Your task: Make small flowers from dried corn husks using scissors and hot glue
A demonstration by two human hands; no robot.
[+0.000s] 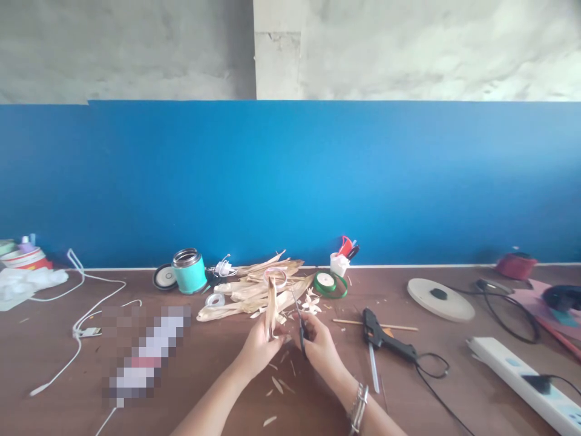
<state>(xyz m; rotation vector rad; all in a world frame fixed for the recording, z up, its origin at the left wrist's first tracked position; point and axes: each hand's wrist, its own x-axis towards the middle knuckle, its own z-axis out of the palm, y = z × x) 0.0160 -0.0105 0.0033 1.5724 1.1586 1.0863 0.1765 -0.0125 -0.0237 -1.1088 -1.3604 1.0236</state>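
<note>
My left hand (259, 348) is closed on a dried corn husk strip (271, 306) that it holds upright above the brown table (204, 387). My right hand (320, 348) grips a pair of black-handled scissors (299, 324), their blades pointing up right beside the husk. A bracelet (358, 407) sits on my right wrist. Behind my hands lies a pile of dried husks (254, 287) with small white husk flowers (311, 304). Trimmed husk scraps (279, 384) are scattered on the table below my hands.
A black glue gun (385, 339) with its cord lies to the right, near a wooden skewer (376, 325). Green ribbon spool (327, 283), white cup of pens (340, 261), teal jar (188, 271), white round disc (439, 298), power strip (521, 378), white cable (86, 315) surround the area.
</note>
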